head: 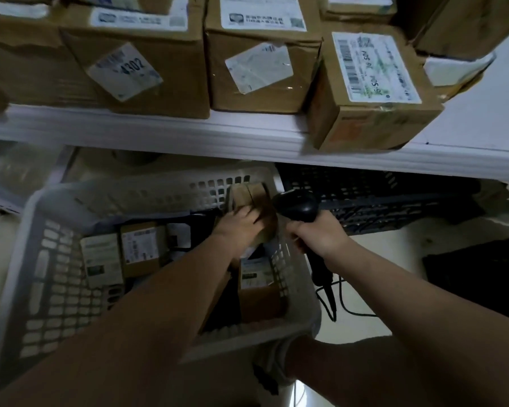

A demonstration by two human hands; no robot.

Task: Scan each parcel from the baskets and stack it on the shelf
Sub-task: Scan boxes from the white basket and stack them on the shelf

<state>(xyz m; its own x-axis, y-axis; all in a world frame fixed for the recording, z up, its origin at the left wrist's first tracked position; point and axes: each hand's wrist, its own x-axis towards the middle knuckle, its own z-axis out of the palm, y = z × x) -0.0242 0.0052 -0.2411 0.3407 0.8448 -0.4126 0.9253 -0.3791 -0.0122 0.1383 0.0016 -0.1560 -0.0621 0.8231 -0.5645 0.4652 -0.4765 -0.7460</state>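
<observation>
White shelf (188, 133) of boxes above; basket (27, 230) wall beside scanner (299, 205).

Two baskets down here — one white (147, 198), one dark (379, 198) — one scanner (299, 205), two hands, three labelled boxes fronting the shelf (188, 136).

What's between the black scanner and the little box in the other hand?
Nothing: in the head view the scanner points straight at the small parcel, almost touching it.
</observation>
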